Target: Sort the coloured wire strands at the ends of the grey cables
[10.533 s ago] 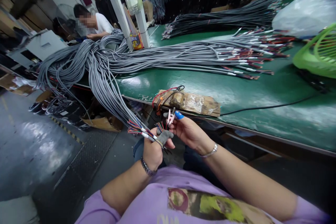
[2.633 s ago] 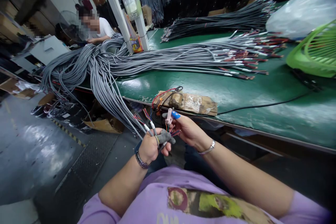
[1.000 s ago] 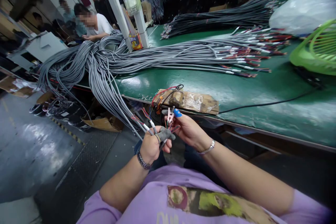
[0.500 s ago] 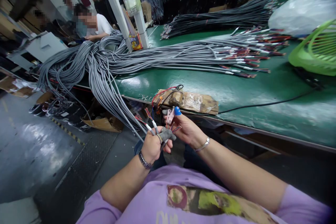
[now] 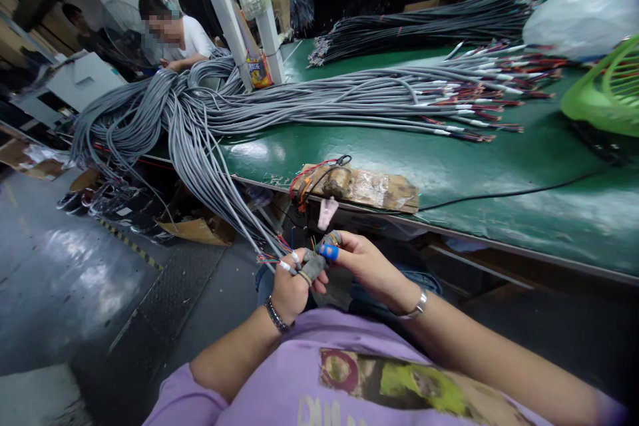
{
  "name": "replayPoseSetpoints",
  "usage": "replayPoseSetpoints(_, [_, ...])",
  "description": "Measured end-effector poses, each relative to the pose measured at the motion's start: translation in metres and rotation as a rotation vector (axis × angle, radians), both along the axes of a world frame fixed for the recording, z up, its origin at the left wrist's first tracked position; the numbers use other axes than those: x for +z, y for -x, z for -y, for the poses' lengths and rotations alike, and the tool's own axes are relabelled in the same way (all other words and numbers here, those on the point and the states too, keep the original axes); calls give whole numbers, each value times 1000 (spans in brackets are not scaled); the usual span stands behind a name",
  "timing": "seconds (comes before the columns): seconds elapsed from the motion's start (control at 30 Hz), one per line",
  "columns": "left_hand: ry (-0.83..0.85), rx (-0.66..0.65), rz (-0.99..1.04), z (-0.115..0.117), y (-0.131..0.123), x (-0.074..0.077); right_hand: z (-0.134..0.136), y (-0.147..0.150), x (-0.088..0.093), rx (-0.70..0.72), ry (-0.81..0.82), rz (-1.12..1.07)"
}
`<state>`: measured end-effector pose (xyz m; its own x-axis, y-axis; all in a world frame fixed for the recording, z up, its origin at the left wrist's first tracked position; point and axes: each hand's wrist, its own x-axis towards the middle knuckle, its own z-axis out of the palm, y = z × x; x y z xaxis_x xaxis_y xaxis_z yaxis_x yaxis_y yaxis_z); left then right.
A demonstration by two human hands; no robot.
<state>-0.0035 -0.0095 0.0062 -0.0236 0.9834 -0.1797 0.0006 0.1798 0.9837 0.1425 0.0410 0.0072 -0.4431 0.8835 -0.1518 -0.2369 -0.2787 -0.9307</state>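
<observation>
My left hand [image 5: 293, 289] is closed round the ends of several grey cables [image 5: 244, 219] that run down from the bench. White sleeves and thin coloured wires [image 5: 268, 257] stick out above its thumb, which wears a grey finger cover [image 5: 313, 267]. Close beside it, my right hand [image 5: 357, 258] has thumb and finger pinched at the thin wires of one cable. Its thumb has a blue cover [image 5: 329, 251], and a grey cover shows on a finger. The exact wires in this pinch are partly hidden. A pink clip-like piece [image 5: 327, 213] hangs just beyond, at the bench edge.
A wooden block [image 5: 384, 192] with wires and tape sits at the edge of the green bench [image 5: 279, 163]. Grey cables [image 5: 349, 100] and a dark bundle [image 5: 424, 30] lie behind. A green basket [image 5: 606, 90] and plastic bag [image 5: 584, 10] stand right. A person [image 5: 187, 40] works at far left.
My right hand has moved down from the pink piece to the wires by my left hand. The pink piece is let go and hangs at the bench edge. My left hand keeps its hold.
</observation>
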Motion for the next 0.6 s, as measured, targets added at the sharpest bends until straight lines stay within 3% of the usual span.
replayPoseSetpoints(0.33, [-35,137,56,-1,-2,-7,6,8,-2,-115,-55,39])
replayPoseSetpoints(0.6, [-35,140,54,-4,-3,-7,2,10,-2,-108,-46,25])
